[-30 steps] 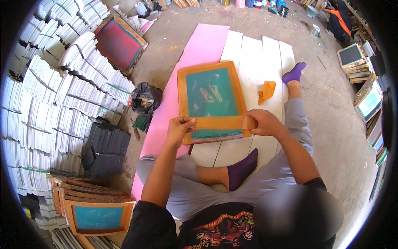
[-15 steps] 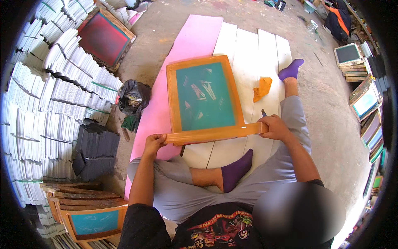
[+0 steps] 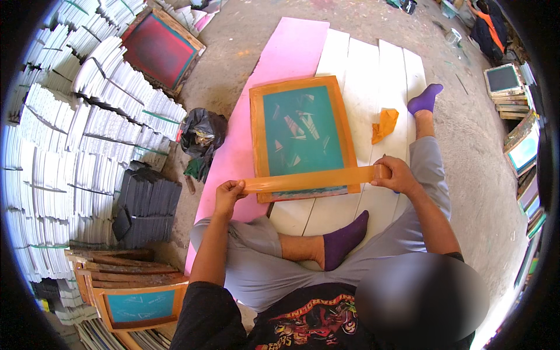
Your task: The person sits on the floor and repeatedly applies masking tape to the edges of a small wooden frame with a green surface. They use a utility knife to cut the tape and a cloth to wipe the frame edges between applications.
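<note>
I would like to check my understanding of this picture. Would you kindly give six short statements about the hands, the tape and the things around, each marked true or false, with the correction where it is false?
1. The tape is stretched between both hands. True.
2. Only the left hand holds the tape. False: the right hand holds the tape too.
3. The screen nearest the hands has a red middle. False: the middle of this screen is teal.
4. The black bag is left of the pink board. True.
5. The orange scrap lies on the floor. False: the orange scrap lies on the white boards.
6. Both socks are purple. True.
</note>
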A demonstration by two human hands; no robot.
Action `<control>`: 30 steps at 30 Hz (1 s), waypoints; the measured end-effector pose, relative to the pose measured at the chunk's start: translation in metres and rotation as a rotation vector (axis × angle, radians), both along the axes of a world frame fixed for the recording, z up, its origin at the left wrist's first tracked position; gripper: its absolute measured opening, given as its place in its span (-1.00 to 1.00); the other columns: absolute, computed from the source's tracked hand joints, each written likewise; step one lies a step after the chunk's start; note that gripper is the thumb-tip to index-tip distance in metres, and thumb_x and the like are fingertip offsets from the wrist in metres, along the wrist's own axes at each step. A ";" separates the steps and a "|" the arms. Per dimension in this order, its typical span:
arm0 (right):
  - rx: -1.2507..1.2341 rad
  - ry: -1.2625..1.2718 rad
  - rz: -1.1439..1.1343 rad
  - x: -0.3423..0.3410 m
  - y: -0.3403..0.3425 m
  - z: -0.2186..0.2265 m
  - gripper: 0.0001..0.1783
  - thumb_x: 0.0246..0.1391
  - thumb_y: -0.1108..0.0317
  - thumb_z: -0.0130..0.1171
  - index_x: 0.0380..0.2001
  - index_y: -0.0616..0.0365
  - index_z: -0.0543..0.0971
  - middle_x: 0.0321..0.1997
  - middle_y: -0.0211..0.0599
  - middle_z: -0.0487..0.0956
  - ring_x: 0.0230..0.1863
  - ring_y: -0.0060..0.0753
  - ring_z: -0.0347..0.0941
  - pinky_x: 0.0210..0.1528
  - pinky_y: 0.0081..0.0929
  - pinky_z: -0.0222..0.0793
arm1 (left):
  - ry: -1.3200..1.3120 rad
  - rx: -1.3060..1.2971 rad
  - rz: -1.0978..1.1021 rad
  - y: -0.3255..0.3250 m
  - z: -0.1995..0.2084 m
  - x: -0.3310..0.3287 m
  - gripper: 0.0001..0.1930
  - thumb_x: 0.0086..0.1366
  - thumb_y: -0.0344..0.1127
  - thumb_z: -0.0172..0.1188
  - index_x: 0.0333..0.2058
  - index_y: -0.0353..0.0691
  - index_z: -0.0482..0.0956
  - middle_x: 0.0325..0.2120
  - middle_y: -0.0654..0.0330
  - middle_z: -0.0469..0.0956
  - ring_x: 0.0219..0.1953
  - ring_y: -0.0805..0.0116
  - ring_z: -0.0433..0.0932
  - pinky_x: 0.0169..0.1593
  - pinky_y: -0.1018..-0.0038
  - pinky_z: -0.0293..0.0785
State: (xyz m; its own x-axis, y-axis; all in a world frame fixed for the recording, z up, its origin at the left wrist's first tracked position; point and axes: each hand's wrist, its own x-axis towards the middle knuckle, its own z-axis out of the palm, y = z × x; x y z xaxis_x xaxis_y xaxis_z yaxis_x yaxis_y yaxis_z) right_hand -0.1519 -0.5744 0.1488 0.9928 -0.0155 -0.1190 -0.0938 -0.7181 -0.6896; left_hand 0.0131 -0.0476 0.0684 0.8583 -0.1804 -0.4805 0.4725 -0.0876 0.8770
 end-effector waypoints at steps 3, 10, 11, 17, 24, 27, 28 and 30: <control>-0.104 -0.014 0.011 -0.012 0.002 -0.003 -0.32 -0.27 -0.09 0.59 -0.14 0.15 0.66 -0.22 -0.12 0.67 -0.15 -0.03 0.63 0.00 -0.19 0.50 | -0.069 -0.007 0.032 -0.003 -0.004 -0.006 -0.72 0.40 -0.22 0.30 -0.20 -0.39 0.61 -0.34 0.13 0.65 -0.35 0.35 0.65 -0.19 0.41 0.67; -0.377 -0.035 0.215 -0.013 -0.004 -0.025 -0.28 -0.33 -0.13 0.57 -0.11 0.05 0.65 -0.20 -0.25 0.68 -0.14 -0.07 0.61 -0.06 -0.15 0.45 | -0.076 -0.035 0.064 0.007 0.018 -0.014 -0.76 0.42 -0.27 0.28 -0.22 -0.40 0.63 -0.35 0.14 0.66 -0.36 0.37 0.66 -0.21 0.46 0.66; -0.435 -0.038 0.247 -0.012 -0.006 -0.029 -0.28 -0.35 -0.13 0.57 -0.11 0.03 0.64 -0.20 -0.29 0.68 -0.14 -0.11 0.61 -0.07 -0.16 0.43 | -0.055 -0.010 0.060 0.007 0.019 -0.015 -0.76 0.42 -0.27 0.27 -0.21 -0.39 0.62 -0.35 0.15 0.66 -0.36 0.37 0.65 -0.21 0.46 0.65; -0.451 0.054 0.203 -0.014 0.000 -0.027 -0.28 -0.32 -0.15 0.55 -0.07 -0.03 0.62 -0.20 -0.35 0.67 -0.11 -0.15 0.60 -0.03 -0.18 0.39 | 0.100 0.090 0.107 -0.006 -0.021 -0.020 -0.77 0.46 -0.24 0.22 -0.18 -0.34 0.57 -0.38 0.19 0.62 -0.43 0.43 0.59 -0.29 0.50 0.61; -0.378 -0.069 0.172 -0.027 -0.004 -0.043 -0.45 -0.08 -0.09 0.43 -0.05 -0.05 0.65 -0.24 -0.28 0.70 -0.15 -0.08 0.63 -0.06 -0.06 0.42 | -0.056 0.020 0.388 -0.035 -0.056 -0.039 -0.80 0.46 -0.25 0.23 -0.22 -0.29 0.55 -0.39 0.22 0.58 -0.43 0.46 0.55 -0.35 0.52 0.56; -0.339 -0.031 0.062 -0.026 0.004 -0.047 -0.59 0.09 -0.04 0.30 -0.10 -0.04 0.69 -0.29 -0.29 0.70 -0.17 -0.09 0.62 -0.07 -0.05 0.39 | -0.128 -0.001 0.417 -0.037 -0.063 -0.039 -0.77 0.44 -0.24 0.26 -0.21 -0.33 0.57 -0.40 0.22 0.59 -0.44 0.46 0.56 -0.35 0.52 0.57; -0.348 -0.022 0.034 -0.025 0.009 -0.046 -0.62 0.14 -0.03 0.26 -0.13 -0.04 0.70 -0.30 -0.30 0.70 -0.17 -0.10 0.62 -0.07 -0.04 0.37 | -0.128 -0.002 0.405 -0.033 -0.069 -0.039 -0.76 0.43 -0.24 0.27 -0.22 -0.34 0.57 -0.40 0.22 0.59 -0.44 0.46 0.56 -0.36 0.52 0.57; -0.368 -0.008 0.005 -0.024 0.016 -0.040 -0.66 0.19 -0.02 0.20 -0.18 -0.05 0.73 -0.31 -0.29 0.71 -0.17 -0.09 0.62 -0.07 -0.04 0.35 | -0.125 -0.004 0.379 -0.028 -0.076 -0.040 -0.75 0.42 -0.23 0.29 -0.22 -0.36 0.59 -0.39 0.21 0.61 -0.45 0.47 0.56 -0.37 0.52 0.57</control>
State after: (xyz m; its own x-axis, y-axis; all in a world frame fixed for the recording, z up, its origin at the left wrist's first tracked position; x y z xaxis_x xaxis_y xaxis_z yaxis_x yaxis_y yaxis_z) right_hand -0.1758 -0.5583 0.1088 0.9938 -0.0512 -0.0983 -0.0854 -0.9187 -0.3855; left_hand -0.0270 -0.0751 -0.0075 0.9162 0.1589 -0.3680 0.3602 0.0764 0.9298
